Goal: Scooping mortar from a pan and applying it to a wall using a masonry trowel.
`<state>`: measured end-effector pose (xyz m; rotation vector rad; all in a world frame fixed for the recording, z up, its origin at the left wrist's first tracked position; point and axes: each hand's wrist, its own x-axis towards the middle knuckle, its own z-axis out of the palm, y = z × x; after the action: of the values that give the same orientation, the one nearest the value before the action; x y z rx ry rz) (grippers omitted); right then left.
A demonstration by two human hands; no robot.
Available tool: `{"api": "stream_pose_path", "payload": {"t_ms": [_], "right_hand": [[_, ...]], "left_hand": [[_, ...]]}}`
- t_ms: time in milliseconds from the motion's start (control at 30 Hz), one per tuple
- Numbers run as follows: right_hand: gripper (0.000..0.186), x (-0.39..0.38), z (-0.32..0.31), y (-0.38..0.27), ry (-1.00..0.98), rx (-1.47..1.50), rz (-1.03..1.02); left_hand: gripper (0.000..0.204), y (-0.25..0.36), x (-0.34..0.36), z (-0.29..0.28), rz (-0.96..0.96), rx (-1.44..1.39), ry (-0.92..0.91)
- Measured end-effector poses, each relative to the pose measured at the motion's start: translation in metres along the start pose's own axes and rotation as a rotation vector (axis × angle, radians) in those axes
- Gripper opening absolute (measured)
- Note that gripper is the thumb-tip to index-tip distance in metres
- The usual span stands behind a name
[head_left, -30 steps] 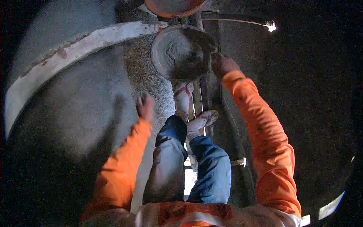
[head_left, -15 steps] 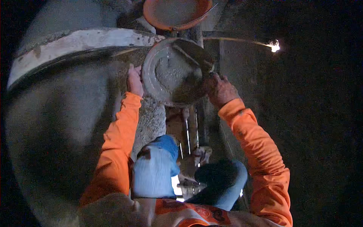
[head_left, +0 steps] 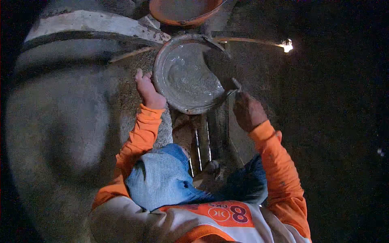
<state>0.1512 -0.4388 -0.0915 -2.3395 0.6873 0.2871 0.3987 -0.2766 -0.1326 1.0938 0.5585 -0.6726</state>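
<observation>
Round metal pan (head_left: 186,77), grey wet mortar inside, sits at top centre ahead of your knees, just below an orange basin (head_left: 184,10). Your left hand (head_left: 148,91) is closed on the pan's left rim, fingers curled over the edge. Your right hand (head_left: 248,111) is clenched around a trowel (head_left: 221,67), its blade lying in the pan's right side. A wooden ladder (head_left: 202,137) runs beneath your legs. Curved plastered wall (head_left: 56,117) at left; small bright light (head_left: 287,45) at upper right.

Orange basin (head_left: 184,12) crowds the pan (head_left: 188,73) (ahead).
</observation>
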Motion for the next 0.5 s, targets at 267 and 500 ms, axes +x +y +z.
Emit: {"api": "stream_pose_path", "payload": {"t_ms": [267, 500], "right_hand": [[0.028, -0.018, 0.030, -0.029, -0.153, 0.616, 0.138], [0.043, -0.032, 0.023, -0.014, -0.047, 0.414, 0.218]], "left_hand": [[0.050, -0.010, 0.004, -0.012, 0.209, 0.068, -0.059], [0.062, -0.017, 0.017, -0.006, 0.329, 0.268, 0.089]]}}
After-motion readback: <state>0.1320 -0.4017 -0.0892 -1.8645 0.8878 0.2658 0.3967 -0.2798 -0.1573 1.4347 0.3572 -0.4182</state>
